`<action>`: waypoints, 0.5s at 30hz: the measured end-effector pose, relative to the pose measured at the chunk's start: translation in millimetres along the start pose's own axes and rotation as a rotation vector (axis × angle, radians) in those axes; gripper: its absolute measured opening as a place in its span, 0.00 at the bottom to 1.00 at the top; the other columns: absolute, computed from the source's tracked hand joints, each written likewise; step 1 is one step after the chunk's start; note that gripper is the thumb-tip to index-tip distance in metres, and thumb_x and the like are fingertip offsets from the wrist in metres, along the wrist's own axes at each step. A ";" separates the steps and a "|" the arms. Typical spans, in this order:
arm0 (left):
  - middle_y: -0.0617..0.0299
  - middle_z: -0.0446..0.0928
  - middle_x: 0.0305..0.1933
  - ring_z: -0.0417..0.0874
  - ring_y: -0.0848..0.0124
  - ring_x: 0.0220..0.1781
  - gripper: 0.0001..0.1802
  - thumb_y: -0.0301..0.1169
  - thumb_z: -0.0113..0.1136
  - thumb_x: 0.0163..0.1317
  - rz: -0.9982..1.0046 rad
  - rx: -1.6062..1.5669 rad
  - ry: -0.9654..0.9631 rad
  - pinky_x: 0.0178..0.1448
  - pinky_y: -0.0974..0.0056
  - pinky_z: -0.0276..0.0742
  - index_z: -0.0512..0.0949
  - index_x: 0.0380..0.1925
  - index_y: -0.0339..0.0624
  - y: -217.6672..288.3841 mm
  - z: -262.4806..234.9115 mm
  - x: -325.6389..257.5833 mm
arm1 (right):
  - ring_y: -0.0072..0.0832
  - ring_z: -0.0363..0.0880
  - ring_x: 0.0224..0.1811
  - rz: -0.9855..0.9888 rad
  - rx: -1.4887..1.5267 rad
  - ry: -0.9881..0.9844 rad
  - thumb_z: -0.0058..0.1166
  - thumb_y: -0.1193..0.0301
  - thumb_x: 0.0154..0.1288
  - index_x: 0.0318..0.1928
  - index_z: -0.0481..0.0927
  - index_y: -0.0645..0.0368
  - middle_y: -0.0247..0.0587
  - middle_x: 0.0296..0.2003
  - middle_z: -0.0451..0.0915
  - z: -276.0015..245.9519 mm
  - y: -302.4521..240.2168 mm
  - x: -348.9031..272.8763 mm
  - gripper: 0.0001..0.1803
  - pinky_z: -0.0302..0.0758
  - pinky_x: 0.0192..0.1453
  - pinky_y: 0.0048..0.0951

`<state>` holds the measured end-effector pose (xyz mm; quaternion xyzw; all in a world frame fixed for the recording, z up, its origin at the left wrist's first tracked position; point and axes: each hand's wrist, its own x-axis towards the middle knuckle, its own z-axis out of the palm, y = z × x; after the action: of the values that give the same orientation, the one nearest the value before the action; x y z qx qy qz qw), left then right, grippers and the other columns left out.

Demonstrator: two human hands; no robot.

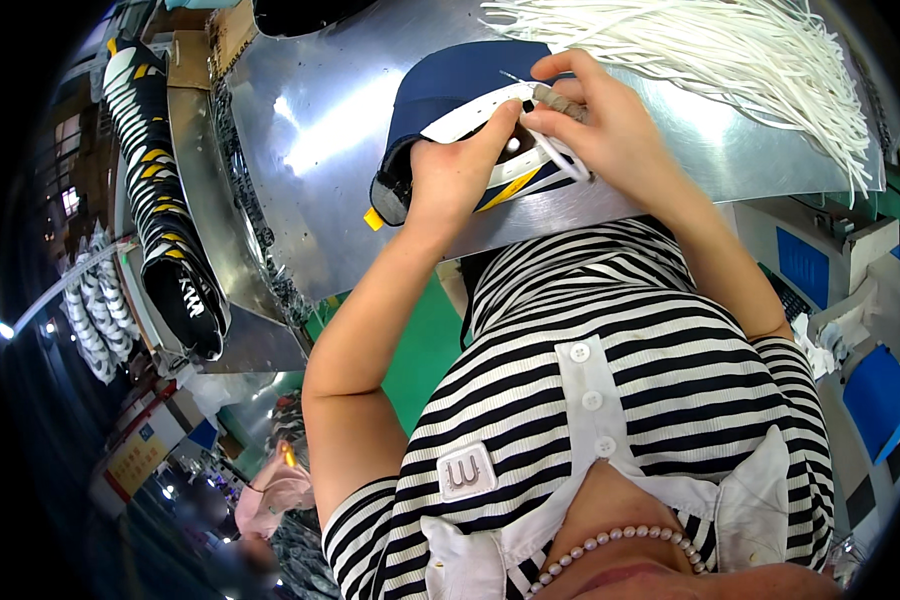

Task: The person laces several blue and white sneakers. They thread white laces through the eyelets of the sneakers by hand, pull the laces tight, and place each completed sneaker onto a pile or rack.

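A navy shoe upper with white eyelet strips and yellow trim lies on its side on the metal table. My left hand is closed on it, its thumb pressed along the white strip and its other fingers hidden inside the opening. Just to the right, my right hand pinches an awl with a tan wrapped handle; its thin metal tip points up and left over the upper. A white shoelace loops out beside the eyelets, below my right fingers.
Many loose white laces are heaped at the table's far right. A long row of nested shoe uppers runs along the left, beside a cardboard box. A dark object sits at the far edge. Another person in pink is at lower left.
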<state>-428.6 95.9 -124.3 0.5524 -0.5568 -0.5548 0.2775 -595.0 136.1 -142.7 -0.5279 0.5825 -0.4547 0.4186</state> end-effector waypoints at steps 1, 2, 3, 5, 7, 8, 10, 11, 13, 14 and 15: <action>0.63 0.83 0.35 0.83 0.75 0.36 0.10 0.31 0.64 0.63 0.006 0.019 0.001 0.41 0.70 0.78 0.82 0.40 0.36 0.3 -1.3 -1.0 | 0.34 0.81 0.31 -0.035 0.012 0.018 0.61 0.67 0.62 0.47 0.75 0.61 0.44 0.32 0.83 -1.6 -1.7 -3.5 0.16 0.75 0.38 0.31; 0.63 0.83 0.34 0.83 0.75 0.35 0.10 0.31 0.64 0.63 0.012 0.037 0.000 0.41 0.70 0.78 0.82 0.40 0.35 1.5 -2.5 -2.8 | 0.34 0.80 0.30 -0.068 0.025 0.038 0.59 0.67 0.64 0.45 0.76 0.61 0.43 0.31 0.83 -3.7 -2.9 -6.1 0.14 0.75 0.36 0.31; 0.63 0.83 0.34 0.83 0.75 0.35 0.10 0.31 0.65 0.63 0.023 0.055 -0.003 0.41 0.70 0.78 0.82 0.40 0.35 3.0 -3.0 -5.1 | 0.34 0.80 0.28 -0.082 -0.003 0.016 0.58 0.68 0.65 0.43 0.76 0.62 0.43 0.30 0.82 -8.1 -4.4 -8.2 0.11 0.74 0.35 0.31; 0.63 0.83 0.34 0.83 0.75 0.35 0.10 0.31 0.64 0.63 0.041 0.057 -0.001 0.41 0.70 0.78 0.82 0.38 0.35 1.6 -5.3 -7.9 | 0.33 0.78 0.25 -0.108 -0.060 -0.024 0.55 0.70 0.67 0.39 0.77 0.62 0.43 0.27 0.81 -15.1 -6.5 -11.0 0.08 0.72 0.31 0.31; 0.63 0.83 0.34 0.83 0.76 0.36 0.10 0.32 0.64 0.64 0.042 0.067 0.002 0.41 0.70 0.78 0.82 0.39 0.35 0.4 -5.9 -7.1 | 0.29 0.78 0.26 -0.142 -0.101 -0.031 0.53 0.73 0.68 0.37 0.77 0.64 0.41 0.26 0.80 -16.7 -7.2 -8.0 0.06 0.72 0.32 0.28; 0.63 0.83 0.34 0.82 0.76 0.35 0.10 0.32 0.64 0.64 0.014 0.056 0.008 0.40 0.71 0.77 0.82 0.39 0.36 2.2 -4.6 -8.2 | 0.25 0.79 0.29 -0.114 -0.125 -0.061 0.53 0.74 0.69 0.38 0.77 0.65 0.39 0.27 0.81 -19.2 -8.7 -7.0 0.06 0.73 0.36 0.25; 0.64 0.83 0.33 0.81 0.77 0.34 0.10 0.32 0.64 0.64 -0.045 0.037 0.027 0.38 0.71 0.76 0.83 0.39 0.37 6.7 -0.8 -11.6 | 0.21 0.80 0.32 -0.081 -0.149 -0.103 0.53 0.75 0.69 0.39 0.78 0.65 0.38 0.29 0.82 -23.2 -10.4 -4.9 0.05 0.75 0.39 0.21; 0.64 0.84 0.35 0.82 0.78 0.35 0.10 0.32 0.65 0.63 -0.026 0.025 0.017 0.39 0.71 0.77 0.83 0.39 0.36 6.4 0.0 -11.6 | 0.22 0.80 0.32 -0.076 -0.151 -0.111 0.53 0.75 0.69 0.39 0.78 0.65 0.38 0.28 0.82 -25.0 -10.8 -4.1 0.05 0.75 0.39 0.22; 0.64 0.85 0.37 0.84 0.78 0.37 0.11 0.32 0.66 0.62 0.014 -0.002 -0.003 0.41 0.71 0.78 0.83 0.39 0.34 4.4 1.3 -10.5 | 0.22 0.80 0.31 -0.066 -0.156 -0.121 0.54 0.75 0.68 0.38 0.78 0.66 0.39 0.28 0.82 -28.1 -10.5 -3.0 0.05 0.75 0.39 0.22; 0.64 0.85 0.38 0.84 0.78 0.38 0.11 0.31 0.65 0.63 0.016 0.016 -0.011 0.41 0.71 0.78 0.83 0.39 0.34 4.5 1.9 -9.9 | 0.22 0.80 0.31 -0.061 -0.158 -0.124 0.54 0.75 0.68 0.38 0.78 0.65 0.39 0.28 0.82 -29.8 -9.7 -2.6 0.05 0.75 0.38 0.22; 0.64 0.85 0.38 0.84 0.78 0.38 0.11 0.31 0.64 0.64 0.021 0.020 -0.032 0.41 0.72 0.78 0.83 0.40 0.34 5.1 1.9 -9.2 | 0.22 0.79 0.31 -0.056 -0.161 -0.126 0.54 0.75 0.68 0.38 0.78 0.65 0.39 0.29 0.82 -30.5 -9.0 -1.8 0.05 0.75 0.38 0.22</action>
<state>-429.8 103.8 -117.2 0.5405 -0.5722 -0.5551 0.2689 -622.3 140.3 -126.7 -0.6036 0.5747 -0.3839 0.3975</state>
